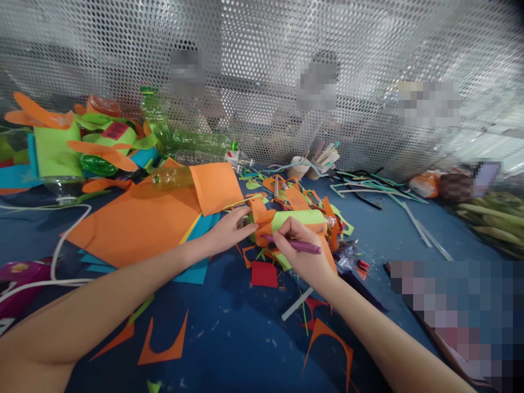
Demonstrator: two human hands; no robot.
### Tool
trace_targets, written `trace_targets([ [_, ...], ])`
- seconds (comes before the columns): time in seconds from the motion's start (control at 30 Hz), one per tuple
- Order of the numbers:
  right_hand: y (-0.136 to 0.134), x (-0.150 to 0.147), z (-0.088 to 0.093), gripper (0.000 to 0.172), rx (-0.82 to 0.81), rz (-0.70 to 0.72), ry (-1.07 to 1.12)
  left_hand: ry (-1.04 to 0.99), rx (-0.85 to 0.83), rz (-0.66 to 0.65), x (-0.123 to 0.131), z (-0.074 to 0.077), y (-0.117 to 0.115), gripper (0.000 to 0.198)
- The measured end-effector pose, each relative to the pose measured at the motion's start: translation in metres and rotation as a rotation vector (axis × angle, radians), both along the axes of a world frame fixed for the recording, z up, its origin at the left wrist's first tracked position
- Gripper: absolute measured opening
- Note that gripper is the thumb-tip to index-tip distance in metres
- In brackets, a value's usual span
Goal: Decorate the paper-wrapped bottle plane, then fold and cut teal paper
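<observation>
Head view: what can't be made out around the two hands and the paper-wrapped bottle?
All in the head view:
- The grip of the left hand on the paper-wrapped bottle is unclear, because orange paper hides the fingertips.
- The tip of the purple pen in the right hand is too small to tell whether it touches.
- At the lower right of the table, a pixelated patch hides what lies there.
- Behind the mesh screen there are only blurred shapes.

perforated metal screen (262,65) behind, blue paint-flecked table (237,338), bright backlight
</observation>
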State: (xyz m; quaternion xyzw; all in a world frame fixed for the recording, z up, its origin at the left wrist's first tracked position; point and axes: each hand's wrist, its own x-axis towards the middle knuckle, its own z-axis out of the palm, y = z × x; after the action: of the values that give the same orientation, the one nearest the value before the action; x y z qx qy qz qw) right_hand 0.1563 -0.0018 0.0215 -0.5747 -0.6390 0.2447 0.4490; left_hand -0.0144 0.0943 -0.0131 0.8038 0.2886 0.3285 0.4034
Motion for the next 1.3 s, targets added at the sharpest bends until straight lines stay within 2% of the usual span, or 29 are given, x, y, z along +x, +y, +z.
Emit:
trace_targets([
  [0.53,0.003,-0.004,0.006,0.023,0.07,-0.116,-0.088,0.073,0.041,0.029,-0.001,0.0,0.001,0.036],
  [0.87,0.006,0.006,0.0,0.023,0.081,-0.105,-0.019,0.016,0.032,-0.015,0.0,0.003,0.0,0.036],
  [1.13,0.006,0.008,-0.002,0.022,0.028,-0.086,0.03,0.018,0.015,-0.023,-0.001,0.004,-0.001,0.04],
  [1.3,0.006,0.01,-0.003,0.021,0.022,-0.073,0.032,0.089,0.096,-0.015,-0.003,0.002,-0.001,0.049],
])
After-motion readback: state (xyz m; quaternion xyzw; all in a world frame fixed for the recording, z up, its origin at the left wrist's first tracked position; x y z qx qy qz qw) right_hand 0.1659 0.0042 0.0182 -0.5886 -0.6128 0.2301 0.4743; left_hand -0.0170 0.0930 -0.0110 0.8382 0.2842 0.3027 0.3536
